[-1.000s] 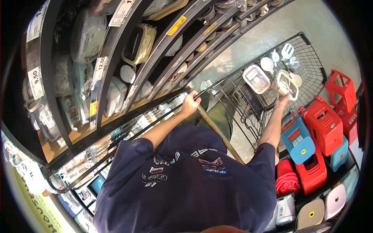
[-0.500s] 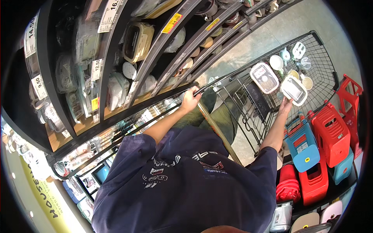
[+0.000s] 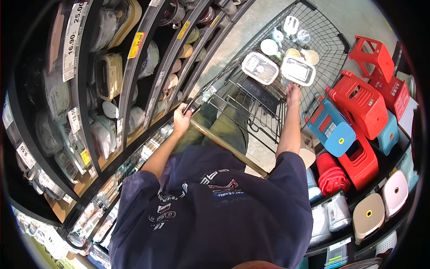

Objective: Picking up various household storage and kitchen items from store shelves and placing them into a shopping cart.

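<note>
My left hand [image 3: 181, 117] is wrapped round the black left end of the shopping cart's handle [image 3: 224, 145]. With my right arm stretched into the cart, my right hand [image 3: 293, 93] has its fingers at the near edge of a white rectangular food container [image 3: 298, 71]; part of that grip is hidden. Left of it lies a second white container [image 3: 260, 68] with a clear lid. Beyond them in the wire basket are a white bowl [image 3: 269, 47], a pale blue teapot-like piece [image 3: 277, 35], a white divided dish [image 3: 291, 25], a clear round piece [image 3: 303, 36] and small cream cups [image 3: 311, 57].
Tall shelves [image 3: 96, 148] of packaged containers line my left, close to the cart. On the right stand red stools [image 3: 358, 105], a blue stool [image 3: 332, 127] and beige and pink lidded items [image 3: 368, 214]. Pale floor [image 3: 242, 33] shows between shelf and cart.
My view has turned and shifted right, so the cart and shelves sit further left. My left hand stays on the handle. My right hand remains at the white container's near edge.
</note>
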A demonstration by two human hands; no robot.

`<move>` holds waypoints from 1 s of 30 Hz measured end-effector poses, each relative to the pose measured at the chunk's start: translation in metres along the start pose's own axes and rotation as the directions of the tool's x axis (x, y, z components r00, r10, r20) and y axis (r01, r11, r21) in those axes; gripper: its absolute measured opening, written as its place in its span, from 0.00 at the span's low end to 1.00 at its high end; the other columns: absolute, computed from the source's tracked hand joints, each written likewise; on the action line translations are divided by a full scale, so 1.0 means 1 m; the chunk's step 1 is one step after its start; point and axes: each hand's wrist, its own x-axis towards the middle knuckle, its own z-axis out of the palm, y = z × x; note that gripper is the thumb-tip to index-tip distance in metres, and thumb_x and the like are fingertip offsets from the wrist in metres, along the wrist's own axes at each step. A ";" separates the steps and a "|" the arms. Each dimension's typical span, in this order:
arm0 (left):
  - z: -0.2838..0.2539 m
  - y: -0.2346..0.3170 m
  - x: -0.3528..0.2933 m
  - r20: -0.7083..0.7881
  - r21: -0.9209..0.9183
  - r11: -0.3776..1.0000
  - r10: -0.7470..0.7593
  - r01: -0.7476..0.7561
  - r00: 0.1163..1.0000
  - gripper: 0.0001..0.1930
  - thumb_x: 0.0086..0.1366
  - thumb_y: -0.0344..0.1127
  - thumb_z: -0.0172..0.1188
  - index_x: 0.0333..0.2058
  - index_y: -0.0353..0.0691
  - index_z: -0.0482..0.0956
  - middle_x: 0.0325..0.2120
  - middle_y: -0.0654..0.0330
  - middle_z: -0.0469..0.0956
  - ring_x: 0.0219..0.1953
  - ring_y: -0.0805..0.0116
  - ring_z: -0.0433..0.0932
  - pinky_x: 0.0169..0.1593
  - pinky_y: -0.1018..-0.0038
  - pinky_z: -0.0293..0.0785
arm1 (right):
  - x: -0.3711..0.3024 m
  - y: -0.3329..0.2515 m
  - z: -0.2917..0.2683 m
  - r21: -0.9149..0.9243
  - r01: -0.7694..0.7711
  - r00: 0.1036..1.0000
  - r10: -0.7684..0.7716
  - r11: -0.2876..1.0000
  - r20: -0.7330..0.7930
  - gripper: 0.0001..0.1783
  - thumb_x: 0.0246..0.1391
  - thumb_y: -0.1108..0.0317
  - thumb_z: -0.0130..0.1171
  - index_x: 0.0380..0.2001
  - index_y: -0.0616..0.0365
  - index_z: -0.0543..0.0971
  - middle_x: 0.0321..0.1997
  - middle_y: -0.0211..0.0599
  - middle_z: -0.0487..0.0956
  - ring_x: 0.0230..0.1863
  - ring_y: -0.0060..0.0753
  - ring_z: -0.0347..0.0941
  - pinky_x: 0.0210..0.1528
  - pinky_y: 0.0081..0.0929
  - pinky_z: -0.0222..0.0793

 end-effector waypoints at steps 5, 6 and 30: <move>0.002 -0.002 0.004 0.035 0.021 0.999 -0.026 0.025 0.999 0.01 0.54 0.25 0.52 0.26 0.38 0.72 0.16 0.71 0.65 0.20 0.82 0.60 0.24 0.81 0.56 | -0.063 0.003 -0.006 -0.326 0.025 0.963 0.065 0.945 0.261 0.09 0.57 0.70 0.50 0.42 0.57 0.71 0.41 0.36 0.78 0.36 0.27 0.76 0.36 0.20 0.71; 0.002 -0.009 0.004 0.020 -0.008 0.999 -0.037 0.037 0.999 0.01 0.55 0.27 0.53 0.26 0.37 0.72 0.15 0.69 0.65 0.19 0.81 0.61 0.23 0.79 0.57 | -0.084 0.003 -0.002 -0.387 0.030 0.958 0.084 0.922 0.274 0.11 0.58 0.69 0.50 0.44 0.58 0.71 0.41 0.36 0.79 0.37 0.26 0.77 0.37 0.20 0.71; 0.025 0.064 0.060 0.086 0.324 0.946 -0.029 0.000 0.996 0.20 0.58 0.48 0.54 0.40 0.36 0.74 0.34 0.44 0.78 0.41 0.48 0.77 0.46 0.57 0.70 | -0.380 -0.067 -0.075 -0.597 0.757 0.528 -0.289 -0.267 0.798 0.20 0.54 0.57 0.55 0.44 0.59 0.72 0.37 0.44 0.75 0.38 0.48 0.73 0.39 0.40 0.68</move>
